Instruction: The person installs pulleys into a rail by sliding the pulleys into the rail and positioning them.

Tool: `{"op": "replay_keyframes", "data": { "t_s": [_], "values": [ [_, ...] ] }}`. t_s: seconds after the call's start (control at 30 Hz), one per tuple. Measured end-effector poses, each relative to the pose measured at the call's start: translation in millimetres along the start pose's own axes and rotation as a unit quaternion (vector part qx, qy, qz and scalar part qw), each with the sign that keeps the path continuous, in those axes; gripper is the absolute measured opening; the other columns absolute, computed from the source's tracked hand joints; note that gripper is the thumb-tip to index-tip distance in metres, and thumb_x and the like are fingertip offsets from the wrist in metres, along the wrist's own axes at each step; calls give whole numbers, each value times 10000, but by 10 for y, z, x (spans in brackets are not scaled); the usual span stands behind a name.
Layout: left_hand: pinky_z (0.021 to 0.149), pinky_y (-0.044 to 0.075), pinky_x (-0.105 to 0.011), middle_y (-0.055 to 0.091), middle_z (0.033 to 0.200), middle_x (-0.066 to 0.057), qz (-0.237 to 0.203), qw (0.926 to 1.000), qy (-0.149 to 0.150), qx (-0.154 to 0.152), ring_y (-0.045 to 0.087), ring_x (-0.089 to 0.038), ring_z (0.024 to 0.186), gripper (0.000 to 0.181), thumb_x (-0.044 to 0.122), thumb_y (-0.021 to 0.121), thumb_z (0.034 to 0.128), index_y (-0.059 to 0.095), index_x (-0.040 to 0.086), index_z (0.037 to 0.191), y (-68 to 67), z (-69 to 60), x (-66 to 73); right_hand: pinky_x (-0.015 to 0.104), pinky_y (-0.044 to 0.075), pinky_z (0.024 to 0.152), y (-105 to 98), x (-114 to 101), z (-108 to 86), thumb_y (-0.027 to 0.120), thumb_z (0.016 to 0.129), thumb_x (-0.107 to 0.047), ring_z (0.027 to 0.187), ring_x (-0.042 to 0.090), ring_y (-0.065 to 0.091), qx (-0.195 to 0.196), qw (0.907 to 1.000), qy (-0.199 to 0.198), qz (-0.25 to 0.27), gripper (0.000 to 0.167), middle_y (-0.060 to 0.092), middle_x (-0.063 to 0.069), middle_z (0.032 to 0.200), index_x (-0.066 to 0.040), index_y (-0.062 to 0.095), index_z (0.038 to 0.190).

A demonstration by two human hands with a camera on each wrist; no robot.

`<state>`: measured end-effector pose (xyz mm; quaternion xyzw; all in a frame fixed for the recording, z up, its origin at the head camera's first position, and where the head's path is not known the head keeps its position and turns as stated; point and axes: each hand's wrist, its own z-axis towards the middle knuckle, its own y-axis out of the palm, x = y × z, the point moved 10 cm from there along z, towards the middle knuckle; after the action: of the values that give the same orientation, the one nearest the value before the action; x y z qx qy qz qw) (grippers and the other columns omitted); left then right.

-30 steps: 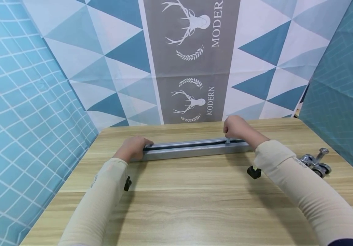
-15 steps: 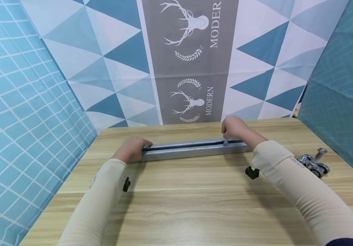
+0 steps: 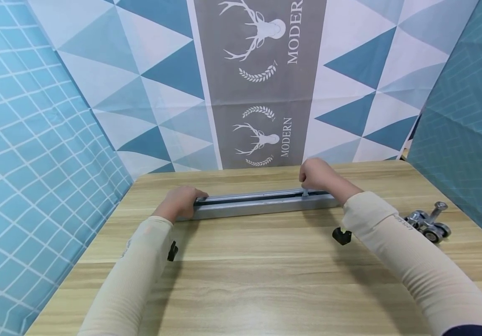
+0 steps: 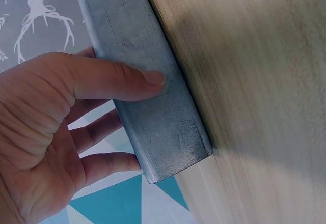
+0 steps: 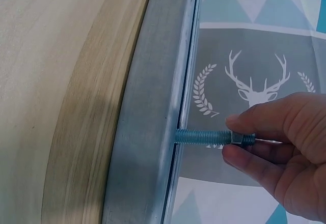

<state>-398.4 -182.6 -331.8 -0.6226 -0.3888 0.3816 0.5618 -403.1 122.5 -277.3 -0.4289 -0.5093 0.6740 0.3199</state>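
Observation:
A long grey metal rail (image 3: 261, 206) with a slot along its top lies across the far part of the table. My left hand (image 3: 180, 201) grips its left end; in the left wrist view the thumb presses on the near side and the fingers reach behind. From the slot stands a threaded bolt (image 5: 201, 137), whose lower end is hidden inside the rail. My right hand (image 5: 300, 142) pinches the hex nut (image 5: 237, 138) near the bolt's upper end between thumb and finger. In the head view that hand is over the rail's right part.
A metal roller trolley (image 3: 427, 226) with wheels and an upright bolt lies at the right, beside the right sleeve. One black knob-like piece (image 3: 341, 235) is left of that sleeve; another small black piece (image 3: 172, 251) is by the left sleeve. A patterned cloth (image 3: 261, 84) hangs behind the table.
My right hand and the bolt have slid slightly left along the rail's slot. The left hand keeps its grip on the rail's end.

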Motion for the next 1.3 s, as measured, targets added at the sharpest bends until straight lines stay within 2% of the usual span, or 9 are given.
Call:
{"op": "replay_keyframes", "data": {
  "t_s": [0.27,0.5,0.73,0.97,1.2,1.3],
  "values": [
    [699,503,-402,665,1206,-82,49,10000,48,58,626,-245,954,645,-111,625,754,646,212,1311,-5,2,-8,278,279,490,14,-38,9,626,777,64,482,122,230,125,9999,14,20,429,268,-58,480,-153,418,471],
    [674,490,-384,664,1201,-86,40,10000,8,26,614,-229,913,662,-122,626,746,643,218,1314,10,1,-14,278,262,492,40,-95,34,622,780,60,480,125,221,139,9998,-113,24,445,238,-56,492,-158,375,480],
    [719,506,-407,661,1209,-80,43,10000,24,48,621,-244,961,644,-115,621,760,644,215,1312,12,3,-17,296,350,533,53,-137,56,657,775,42,500,141,344,118,9999,-24,49,347,393,-42,495,-120,516,502],
    [736,514,-418,664,1206,-83,65,9999,13,105,629,-257,972,630,-112,612,771,647,215,1309,8,4,-11,292,325,522,69,-206,68,639,765,52,491,136,304,131,9999,-108,13,380,350,-47,486,-136,464,485],
    [735,519,-428,664,1210,-77,79,9999,49,138,633,-272,990,621,-111,613,775,650,210,1305,-3,0,-1,287,341,534,73,-269,89,648,765,54,498,130,329,188,9996,-211,-30,361,396,-53,484,-126,503,488],
    [738,520,-432,663,1211,-76,70,9999,52,139,633,-274,997,621,-112,613,774,652,212,1302,-6,-2,-1,279,311,516,71,-301,93,636,757,67,484,127,280,191,9995,-241,-13,407,333,-60,466,-140,440,465]
  ]
}}
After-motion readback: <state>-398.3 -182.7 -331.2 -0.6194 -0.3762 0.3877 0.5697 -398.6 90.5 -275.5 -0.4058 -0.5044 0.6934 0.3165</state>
